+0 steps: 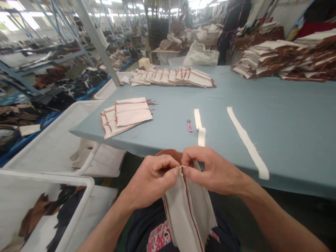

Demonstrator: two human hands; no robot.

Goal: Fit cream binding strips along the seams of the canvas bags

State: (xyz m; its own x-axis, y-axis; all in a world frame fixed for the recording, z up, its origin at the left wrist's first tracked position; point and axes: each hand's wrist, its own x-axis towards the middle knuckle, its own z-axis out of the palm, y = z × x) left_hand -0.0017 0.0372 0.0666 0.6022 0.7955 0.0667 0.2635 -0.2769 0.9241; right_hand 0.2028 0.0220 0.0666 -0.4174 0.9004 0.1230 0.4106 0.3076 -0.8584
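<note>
Between my hands hangs a cream fabric piece (178, 210) with a brown-edged seam running down its middle. My left hand (157, 178) pinches its top edge at the seam, thumb and forefinger closed. On the other side of the seam my right hand (204, 169) pinches the same edge, the two thumbs almost touching. Some brown material (168, 153) shows behind my fingers at the top. The lower part of the piece hangs down in front of my dark clothing. Just beyond my hands, pink thread snips (189, 126) and a cream strip (198, 122) lie on the blue-covered table (168, 101).
A longer cream strip (246, 140) lies to the right. Stacked cream pieces (128, 115) sit at the left, with a fanned row (173, 76) behind. A large pile (283, 57) stands back right. White bins (60, 140) line the left side. A person (232, 31) stands beyond the table.
</note>
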